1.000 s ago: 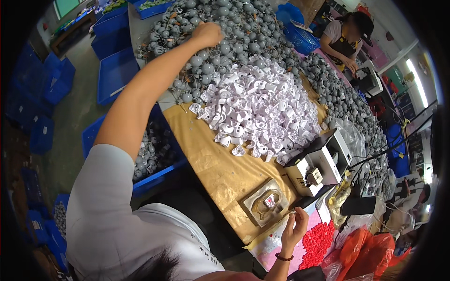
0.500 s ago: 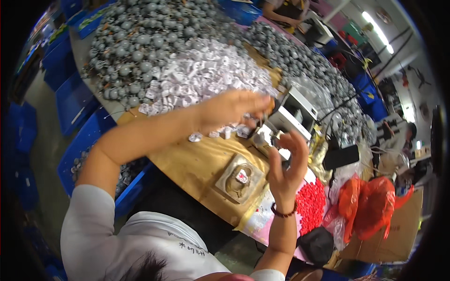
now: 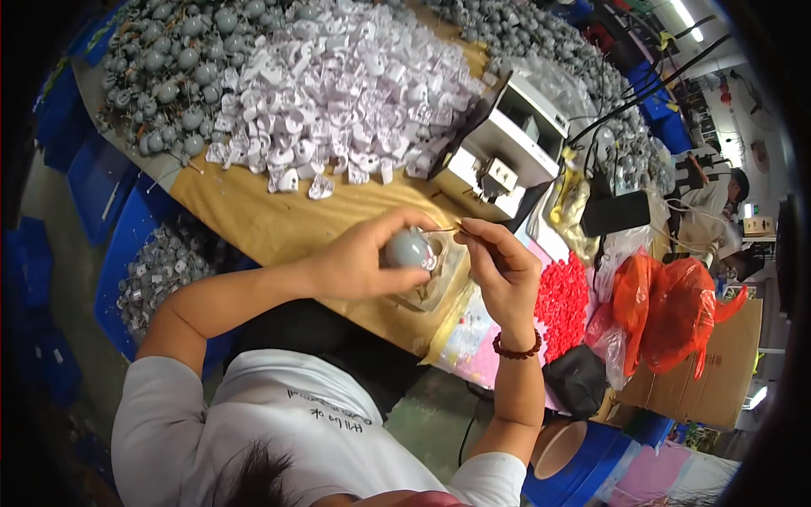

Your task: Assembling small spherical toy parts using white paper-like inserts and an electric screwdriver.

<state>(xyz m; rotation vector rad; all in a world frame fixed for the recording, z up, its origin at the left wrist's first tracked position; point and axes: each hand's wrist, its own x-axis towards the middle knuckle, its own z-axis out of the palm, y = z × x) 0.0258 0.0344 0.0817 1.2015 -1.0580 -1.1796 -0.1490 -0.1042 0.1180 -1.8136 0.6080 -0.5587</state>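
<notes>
My left hand [image 3: 359,258] is closed around a smooth grey ball [image 3: 408,251], fingers over its far side and thumb along its near side. A small white piece with a red mark shows at the ball's right. My right hand [image 3: 509,275], with a beaded bracelet at the wrist, pinches a thin dark wire [image 3: 459,227] just right of the ball. The wire's other end runs toward my left fingertips. Under the ball lies a pale square block [image 3: 456,275] with a hollow, partly hidden by my left hand.
White plastic pieces [image 3: 338,93] lie heaped ahead, beside grey balls [image 3: 190,76]. A white box-shaped device [image 3: 541,118] stands beyond my right hand. Small red pieces [image 3: 564,308], a dark phone [image 3: 617,214] and an orange bag [image 3: 676,308] are right. A blue bin [image 3: 108,308] stands left.
Both hands have come nearer me, down over the block. My right hand has gone from open to pinching the wire. The grey ball now shows in my left hand.
</notes>
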